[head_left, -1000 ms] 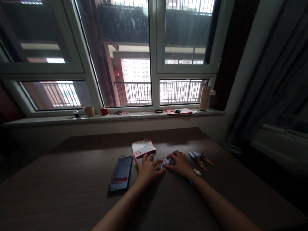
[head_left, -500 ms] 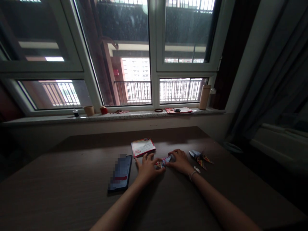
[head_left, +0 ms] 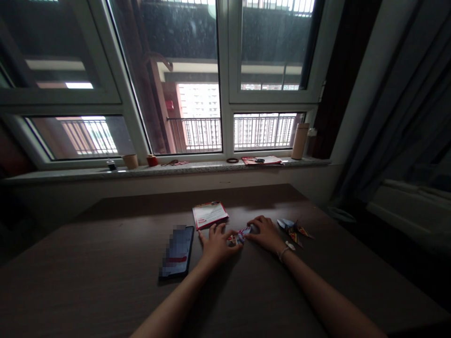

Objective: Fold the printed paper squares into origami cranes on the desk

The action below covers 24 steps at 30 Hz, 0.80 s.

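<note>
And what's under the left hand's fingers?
Part of a small patterned piece, probably folded paper, shows between the left hand and the right hand. Whatever the hand itself covers can't be seen, so its whole shape isn't clear.

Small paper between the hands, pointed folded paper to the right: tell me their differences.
The small paper has fingers of the left hand and right hand on it; the pointed folded paper lies untouched. The small paper is partly hidden by fingers; the pointed folded paper shows its tips fanned out. Both are multicoloured and on the table.
</note>
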Each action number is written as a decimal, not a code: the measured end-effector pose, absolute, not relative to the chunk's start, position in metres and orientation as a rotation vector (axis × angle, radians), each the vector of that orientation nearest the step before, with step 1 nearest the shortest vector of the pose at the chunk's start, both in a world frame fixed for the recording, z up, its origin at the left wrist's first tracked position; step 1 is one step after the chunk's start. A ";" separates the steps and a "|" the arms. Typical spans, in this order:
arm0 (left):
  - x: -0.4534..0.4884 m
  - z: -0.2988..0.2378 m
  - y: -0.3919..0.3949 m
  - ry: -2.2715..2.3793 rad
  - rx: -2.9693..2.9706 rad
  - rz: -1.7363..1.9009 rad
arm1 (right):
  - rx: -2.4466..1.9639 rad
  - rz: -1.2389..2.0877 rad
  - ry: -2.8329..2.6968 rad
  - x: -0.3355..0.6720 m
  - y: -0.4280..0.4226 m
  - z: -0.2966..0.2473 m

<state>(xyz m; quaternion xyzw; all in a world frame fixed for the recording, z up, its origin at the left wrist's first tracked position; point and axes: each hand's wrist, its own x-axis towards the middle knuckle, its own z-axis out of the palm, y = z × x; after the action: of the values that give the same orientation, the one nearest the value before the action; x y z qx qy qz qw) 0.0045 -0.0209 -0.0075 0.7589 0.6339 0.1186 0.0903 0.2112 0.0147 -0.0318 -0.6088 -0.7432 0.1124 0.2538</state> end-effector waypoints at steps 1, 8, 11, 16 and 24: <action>0.004 -0.008 -0.020 1.883 2.262 0.355 | -1.652 0.308 -2.015 0.211 0.015 -0.032; 0.004 -0.012 -0.018 1.884 2.272 0.391 | -1.647 0.371 -2.001 0.211 0.017 -0.031; 0.004 -0.011 -0.019 1.882 2.268 0.365 | -1.642 0.388 -1.980 0.212 0.020 -0.034; 0.004 -0.011 -0.018 1.890 2.265 0.367 | -1.594 0.380 -1.959 0.214 0.024 -0.037; 0.004 -0.016 -0.017 1.877 2.284 0.422 | -1.605 0.337 -1.968 0.215 0.025 -0.037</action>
<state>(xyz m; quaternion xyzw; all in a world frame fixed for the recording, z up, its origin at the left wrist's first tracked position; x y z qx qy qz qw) 0.0040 -0.0169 -0.0157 0.7625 0.6267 0.1408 0.0775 0.2148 0.0254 -0.0374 -0.6003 -0.7363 0.1262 0.2858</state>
